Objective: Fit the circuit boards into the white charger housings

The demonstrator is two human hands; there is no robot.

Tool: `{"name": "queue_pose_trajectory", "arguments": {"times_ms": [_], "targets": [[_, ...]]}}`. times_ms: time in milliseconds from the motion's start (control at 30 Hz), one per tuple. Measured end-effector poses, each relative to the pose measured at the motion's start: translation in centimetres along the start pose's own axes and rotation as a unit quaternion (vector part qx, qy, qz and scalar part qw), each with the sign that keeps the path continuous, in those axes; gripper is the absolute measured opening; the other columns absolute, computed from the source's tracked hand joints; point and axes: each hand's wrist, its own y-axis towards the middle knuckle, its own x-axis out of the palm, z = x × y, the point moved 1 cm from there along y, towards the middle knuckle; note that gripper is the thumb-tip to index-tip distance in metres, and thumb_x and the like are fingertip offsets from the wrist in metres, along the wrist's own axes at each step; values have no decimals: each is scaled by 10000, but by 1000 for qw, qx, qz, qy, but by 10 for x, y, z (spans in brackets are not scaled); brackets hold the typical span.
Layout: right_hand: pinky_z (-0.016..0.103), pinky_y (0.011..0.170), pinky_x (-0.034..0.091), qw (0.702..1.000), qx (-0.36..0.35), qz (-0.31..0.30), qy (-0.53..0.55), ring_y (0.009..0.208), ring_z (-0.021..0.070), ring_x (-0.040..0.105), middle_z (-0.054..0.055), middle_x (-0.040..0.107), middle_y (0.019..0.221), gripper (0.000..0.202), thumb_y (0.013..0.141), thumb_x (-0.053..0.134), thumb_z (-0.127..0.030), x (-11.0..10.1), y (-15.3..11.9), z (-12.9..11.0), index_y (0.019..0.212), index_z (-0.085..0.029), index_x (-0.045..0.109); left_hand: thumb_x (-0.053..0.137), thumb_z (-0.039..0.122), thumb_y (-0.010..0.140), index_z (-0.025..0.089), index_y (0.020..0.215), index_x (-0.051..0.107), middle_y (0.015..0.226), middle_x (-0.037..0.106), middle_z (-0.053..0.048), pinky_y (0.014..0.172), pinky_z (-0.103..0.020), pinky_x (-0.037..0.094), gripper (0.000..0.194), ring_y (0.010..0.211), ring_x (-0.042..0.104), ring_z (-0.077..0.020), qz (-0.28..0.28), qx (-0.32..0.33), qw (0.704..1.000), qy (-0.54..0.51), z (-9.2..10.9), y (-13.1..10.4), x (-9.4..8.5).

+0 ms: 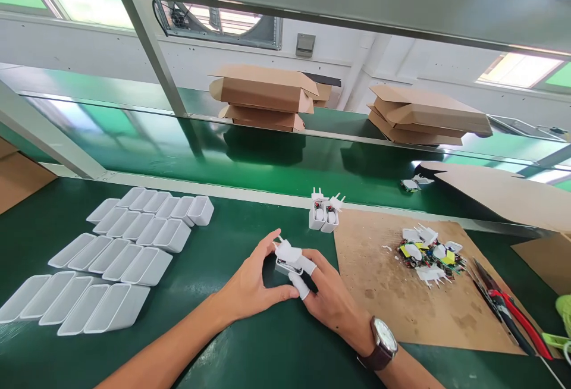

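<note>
Working at a dark green bench [214, 258] right now, with a shiny green belt [267, 169] running along the far side of it. Next biggest thing is the brown cardboard sheet [366, 294] flat on the bench to my right, then two stacks of cardboard boxes [265, 91] up behind the belt. Over on my left I've got white cases [116, 261] lined up in four slanting rows, open tops showing. Red-handled pliers [521, 319] lie at the sheet's right edge. My left hand [252, 285] is curved around the work, though honestly I can't tell if those fingers are actually gripping. My right hand [332, 300] is pinching it between thumb and forefinger. Near the pliers sits a messy pile of circuit boards [430, 252], and two filled cases [317, 219] stand just off the sheet's far left corner. The white plug unit [289, 253] itself is between my hands, prongs pointing away, and white finger covers [307, 265] cap my right thumb and forefinger.
</note>
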Motion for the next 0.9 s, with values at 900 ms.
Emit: {"name": "queue_pose_trajectory", "arguments": {"times_ms": [900], "targets": [[394,763,672,872,277,-31,402,858,237,772,70,771,978,427,1065,445,-542,6,14,0,1250,-242,686,668,251,946,307,1593,226,1252,619,-123,931,-466,602,786,1041,673,-248,130,294,942,101,14,-4,7]]}}
